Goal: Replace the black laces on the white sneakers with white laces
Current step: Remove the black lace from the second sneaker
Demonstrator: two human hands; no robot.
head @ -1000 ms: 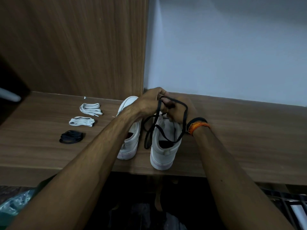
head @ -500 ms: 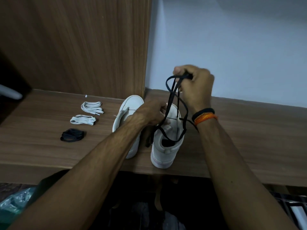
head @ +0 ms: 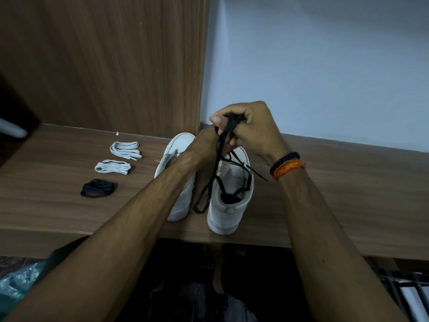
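Two white sneakers stand side by side on the wooden shelf, heels toward me: the left sneaker [head: 180, 182] and the right sneaker [head: 228, 205]. A black lace [head: 219, 159] runs up from the right sneaker, with loops hanging beside its heel. My right hand [head: 250, 129] grips the bunched lace above the shoe's toe. My left hand [head: 206, 145] is just below it, at the lace; its fingers are hidden. Two bundled white laces [head: 125, 148] [head: 112, 167] and a coiled black lace [head: 98, 188] lie to the left.
A wooden panel [head: 104, 66] rises behind the shelf [head: 348, 194] on the left, a pale wall [head: 325, 66] on the right. The shelf's front edge runs just below the sneaker heels. A plastic bag [head: 16, 282] lies at the lower left.
My right hand, raised high with the lace half a second ago, has come back down to the left hand above the right sneaker. More lace hangs loose beside the heel.
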